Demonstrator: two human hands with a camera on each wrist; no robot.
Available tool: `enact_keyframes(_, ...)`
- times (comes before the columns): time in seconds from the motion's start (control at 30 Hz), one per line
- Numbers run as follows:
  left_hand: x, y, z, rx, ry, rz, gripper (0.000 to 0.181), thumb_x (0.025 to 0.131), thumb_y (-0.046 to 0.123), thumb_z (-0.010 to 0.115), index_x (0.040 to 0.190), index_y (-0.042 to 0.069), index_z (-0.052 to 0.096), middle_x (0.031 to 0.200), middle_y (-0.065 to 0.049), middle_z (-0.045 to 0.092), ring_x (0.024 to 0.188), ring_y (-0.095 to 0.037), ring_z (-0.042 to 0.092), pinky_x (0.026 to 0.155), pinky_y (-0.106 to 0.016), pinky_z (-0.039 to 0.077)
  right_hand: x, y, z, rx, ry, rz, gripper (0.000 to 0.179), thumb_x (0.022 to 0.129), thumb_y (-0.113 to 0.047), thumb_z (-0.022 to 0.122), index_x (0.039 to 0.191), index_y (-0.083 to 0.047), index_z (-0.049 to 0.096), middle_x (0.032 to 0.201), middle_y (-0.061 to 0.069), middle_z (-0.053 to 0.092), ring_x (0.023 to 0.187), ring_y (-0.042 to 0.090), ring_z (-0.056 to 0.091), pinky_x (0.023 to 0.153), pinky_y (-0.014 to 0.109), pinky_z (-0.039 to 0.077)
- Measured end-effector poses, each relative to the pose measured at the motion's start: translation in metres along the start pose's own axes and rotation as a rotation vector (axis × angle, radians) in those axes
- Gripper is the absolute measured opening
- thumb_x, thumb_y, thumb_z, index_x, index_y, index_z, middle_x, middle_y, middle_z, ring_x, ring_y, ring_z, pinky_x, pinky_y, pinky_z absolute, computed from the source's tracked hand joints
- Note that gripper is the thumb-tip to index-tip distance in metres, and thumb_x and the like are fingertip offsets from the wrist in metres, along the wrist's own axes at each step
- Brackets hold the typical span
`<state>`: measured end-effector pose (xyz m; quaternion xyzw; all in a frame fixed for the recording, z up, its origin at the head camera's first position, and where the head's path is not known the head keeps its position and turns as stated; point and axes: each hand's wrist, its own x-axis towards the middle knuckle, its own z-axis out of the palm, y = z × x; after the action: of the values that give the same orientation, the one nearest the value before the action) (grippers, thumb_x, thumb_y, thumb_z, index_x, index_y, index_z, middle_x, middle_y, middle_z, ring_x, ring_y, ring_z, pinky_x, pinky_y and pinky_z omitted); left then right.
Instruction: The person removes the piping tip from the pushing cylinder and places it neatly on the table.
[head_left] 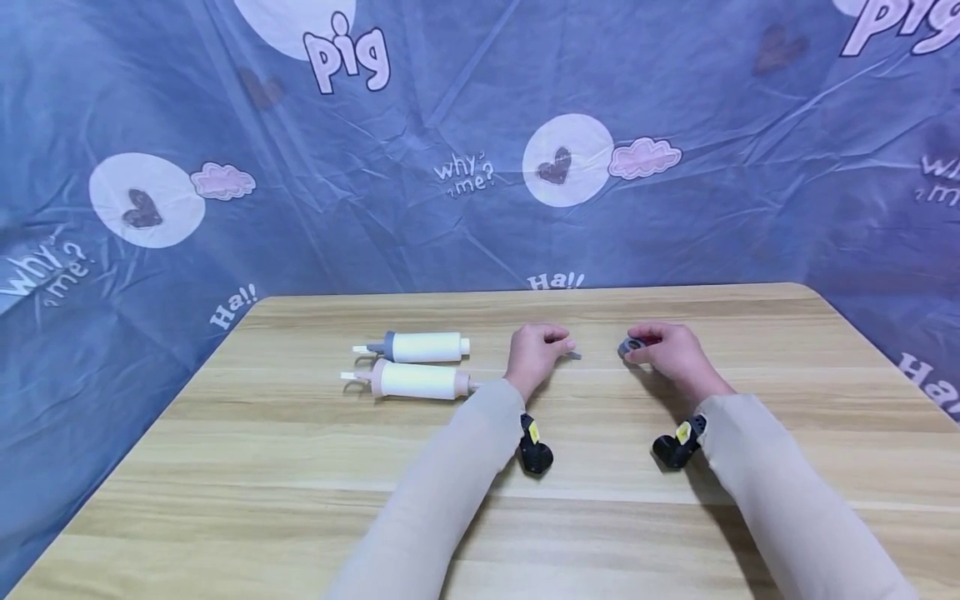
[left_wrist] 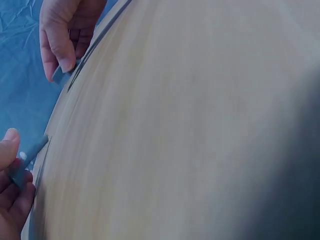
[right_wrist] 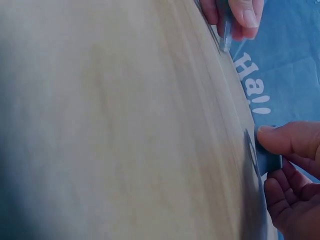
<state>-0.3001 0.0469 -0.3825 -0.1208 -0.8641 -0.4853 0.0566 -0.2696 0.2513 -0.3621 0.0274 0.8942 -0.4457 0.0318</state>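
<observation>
My left hand (head_left: 534,354) pinches a slim grey piece (head_left: 573,356) between thumb and fingers; in the left wrist view this grey piece (left_wrist: 34,152) looks like a short stick, its kind unclear. To its right, my right hand (head_left: 675,354) grips a small grey ring-shaped thing (head_left: 632,346) by its edge, just over the table. A bit of red shows beside the ring, under the fingers. The right wrist view shows the ring's dark side (right_wrist: 270,159) between thumb and fingers. The two hands are apart.
Left of my left hand lie two hand pumps with white barrels, one with a grey collar (head_left: 427,347) and one with a pink collar (head_left: 418,381). They rest on a wooden table (head_left: 300,500). A blue printed cloth (head_left: 420,217) hangs behind the table.
</observation>
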Motion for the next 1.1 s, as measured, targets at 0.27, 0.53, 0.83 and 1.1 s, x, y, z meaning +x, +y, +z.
enact_keyframes(0.27,-0.001,0.002,0.008,0.013,-0.014,-0.060,0.021,0.082,0.020,0.070,0.099,0.009,0.073,0.097,-0.001,0.072,0.096,-0.015,0.064,0.085,-0.022,0.048,0.002,0.005,0.002,0.019,0.009,0.020,0.052,0.081,-0.009,0.066,0.128,0.005,0.049,0.129,0.027,0.049,0.107,0.030,0.047,0.076,0.025,0.040)
enact_keyframes(0.53,-0.013,0.019,0.005,0.309,-0.231,-0.009,0.060,0.075,0.055,0.068,0.117,0.012,0.065,0.111,-0.001,0.067,0.104,-0.015,0.061,0.089,-0.025,0.047,0.007,0.011,0.002,0.016,0.012,0.002,0.053,0.081,-0.012,0.068,0.128,0.004,0.050,0.124,0.026,0.052,0.107,0.030,0.048,0.080,0.027,0.038)
enact_keyframes(0.83,-0.024,0.042,0.027,0.426,-0.248,0.062,0.062,0.077,0.052,0.068,0.123,0.011,0.060,0.102,0.001,0.069,0.097,-0.012,0.061,0.084,-0.021,0.047,0.008,0.014,0.001,0.022,0.013,-0.011,0.053,0.082,-0.014,0.068,0.128,0.004,0.050,0.123,0.026,0.054,0.107,0.030,0.050,0.076,0.022,0.039)
enact_keyframes(1.1,-0.023,0.035,0.031,0.335,-0.227,0.048,0.058,0.078,0.043,0.071,0.125,0.011,0.059,0.118,-0.002,0.064,0.111,-0.015,0.057,0.094,-0.022,0.044,0.007,0.016,-0.001,0.000,0.018,-0.024,0.051,0.081,-0.012,0.069,0.126,0.004,0.052,0.120,0.026,0.055,0.104,0.030,0.050,0.073,0.019,0.040)
